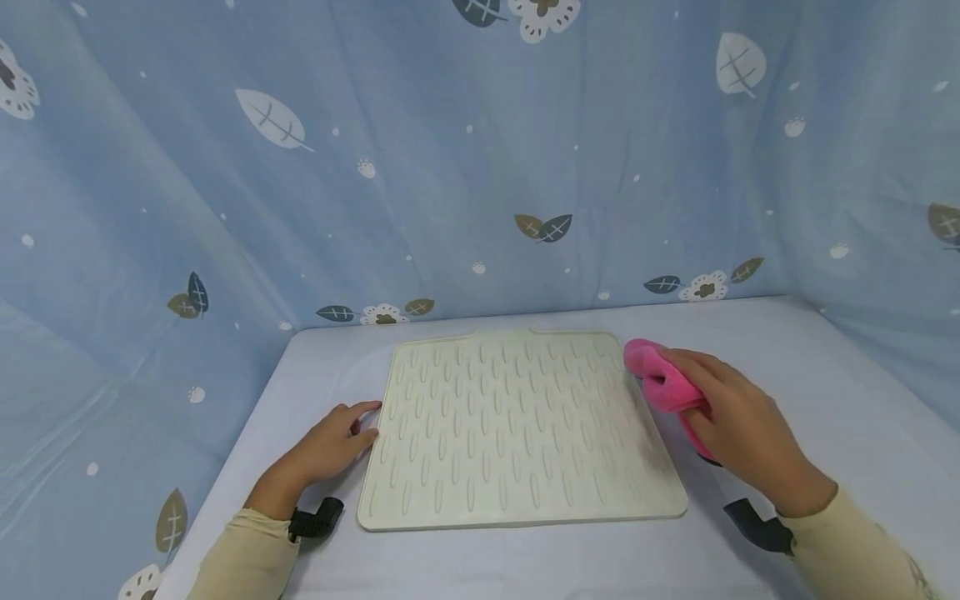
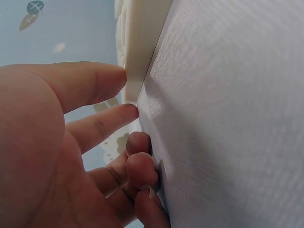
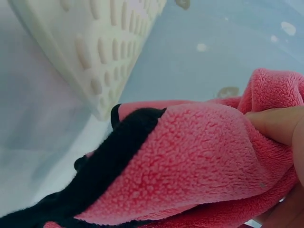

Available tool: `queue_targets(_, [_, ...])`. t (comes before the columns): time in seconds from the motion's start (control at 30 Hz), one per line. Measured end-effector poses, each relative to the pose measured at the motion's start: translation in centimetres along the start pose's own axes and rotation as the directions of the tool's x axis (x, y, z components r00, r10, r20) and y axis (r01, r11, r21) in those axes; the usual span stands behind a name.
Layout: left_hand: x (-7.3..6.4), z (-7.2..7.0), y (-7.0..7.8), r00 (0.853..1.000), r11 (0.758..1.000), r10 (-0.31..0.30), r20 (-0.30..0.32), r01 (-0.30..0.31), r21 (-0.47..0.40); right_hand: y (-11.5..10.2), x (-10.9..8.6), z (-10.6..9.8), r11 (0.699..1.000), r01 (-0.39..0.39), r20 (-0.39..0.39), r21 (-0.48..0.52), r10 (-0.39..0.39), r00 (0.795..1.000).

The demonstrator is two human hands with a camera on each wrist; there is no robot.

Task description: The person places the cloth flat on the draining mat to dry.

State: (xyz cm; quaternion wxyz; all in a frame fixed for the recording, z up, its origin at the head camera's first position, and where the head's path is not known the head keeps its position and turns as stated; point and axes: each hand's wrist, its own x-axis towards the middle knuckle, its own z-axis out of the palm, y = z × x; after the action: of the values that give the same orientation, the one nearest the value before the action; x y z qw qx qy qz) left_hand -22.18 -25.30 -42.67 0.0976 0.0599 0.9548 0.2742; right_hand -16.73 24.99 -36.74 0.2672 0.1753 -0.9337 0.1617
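Note:
A cream mat with raised oval ridges (image 1: pixel 517 425) lies flat on the white-covered table. My left hand (image 1: pixel 333 446) is at its left edge, thumb and index fingertip against the side of the mat. In the left wrist view the other fingers (image 2: pixel 142 168) rest loosely bent on the tablecloth. My right hand (image 1: pixel 738 421) grips a bunched pink cloth (image 1: pixel 663 379) by the mat's upper right edge. Close up in the right wrist view, the fleecy cloth (image 3: pixel 190 161) shows a black border, and the thumb (image 3: pixel 275 123) presses into its fold.
A white cloth (image 1: pixel 480 567) covers the table. Behind and to the left hangs a blue curtain (image 1: pixel 450 167) printed with leaves and flowers. Black wrist straps (image 1: pixel 318 518) sit at both sleeve cuffs.

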Motion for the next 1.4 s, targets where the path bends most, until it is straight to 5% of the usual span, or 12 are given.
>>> queue_targets(1.4, [-0.2, 0.0, 0.1, 1.0, 1.0, -0.006, -0.004, 0.006, 0.008, -3.4, -0.6, 0.3, 0.98, 0.199, -0.056, 0.021, -0.197, 0.979])
